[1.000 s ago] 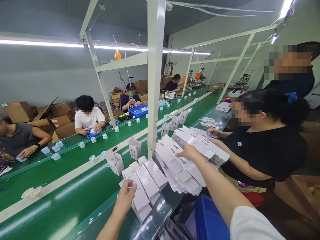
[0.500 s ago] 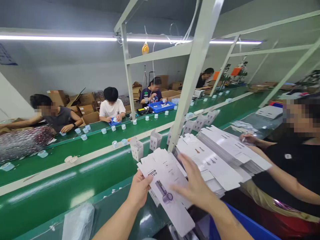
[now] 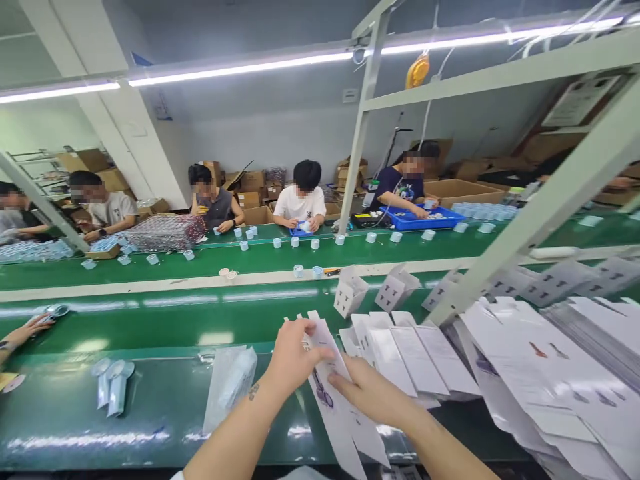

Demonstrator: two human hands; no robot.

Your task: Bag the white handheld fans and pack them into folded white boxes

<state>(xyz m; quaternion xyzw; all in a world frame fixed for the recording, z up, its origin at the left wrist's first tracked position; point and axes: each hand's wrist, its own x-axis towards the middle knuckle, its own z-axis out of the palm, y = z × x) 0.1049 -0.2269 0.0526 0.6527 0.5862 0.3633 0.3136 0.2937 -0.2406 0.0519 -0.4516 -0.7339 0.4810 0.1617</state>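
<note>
A white printed carton (image 3: 324, 398), with a picture of a device on its face, is held at a slant in front of me. My left hand (image 3: 296, 352) is closed around its upper left edge, the thumb lying across the printed face. On the right side, my right hand (image 3: 367, 389) grips the carton with the thumb on the front and the fingers partly hidden behind. The carton's lower end spreads into separate panels. More flat white cartons (image 3: 400, 357) lie just right of my hands, beside a larger pile (image 3: 545, 373).
A clear plastic bag (image 3: 230, 383) and several pale blue handheld devices (image 3: 115, 387) lie on the bench to the left. Small made-up boxes (image 3: 350, 293) stand beyond my hands. A slanted metal post (image 3: 530, 187) crosses the right side. Co-workers sit across the green conveyor (image 3: 150, 330).
My view has swung left. My right hand, spread over the carton's face before, now grips its right side. The carton has turned and its panels have begun to part.
</note>
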